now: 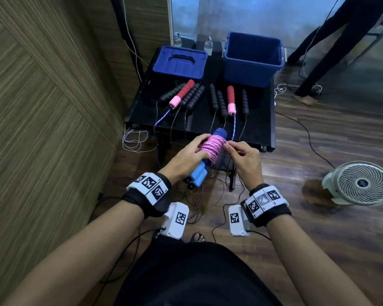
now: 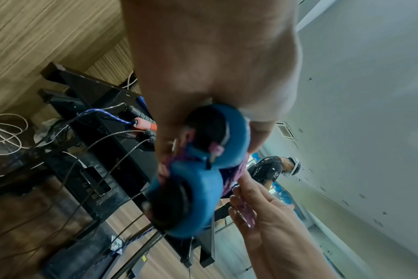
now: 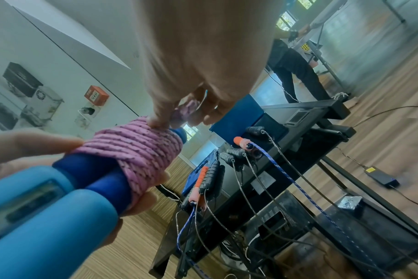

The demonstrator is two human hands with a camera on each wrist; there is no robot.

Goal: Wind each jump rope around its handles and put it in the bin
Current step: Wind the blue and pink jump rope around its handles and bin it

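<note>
- Your left hand (image 1: 187, 154) wraps the paired blue handles (image 1: 198, 175) from the left side, thumb over the top and fingers curled beneath, just behind the pink rope coil (image 1: 211, 147).
- Your right hand (image 1: 244, 156) pinches the loose pink rope end (image 3: 187, 110) between thumb and fingers, at the right flank of the coil near its far end.
- The bundle's long axis runs from near-left to far-right: the light blue handle butts point back toward your body, and the dark blue tips (image 1: 220, 132) point toward the table (image 1: 199, 122).
- The bundle is held in the air in front of the table's near edge, not resting on anything.
- The bin (image 1: 252, 58) stands open at the far right corner of the table, well apart from the bundle and roughly along the line of its long axis.
- The right hand is the nearer one to the bin, but the left hand carries the bundle; judge the transfer accordingly.
- Probable step in hand: securing the rope end under the wraps. The coil appears nearly complete.
- Four unwound ropes lie with their handles (image 1: 217, 100) on the table between you and the bin; the reach passes over them.
- The blue lid (image 1: 179, 61) lies to the left of the bin.
</note>
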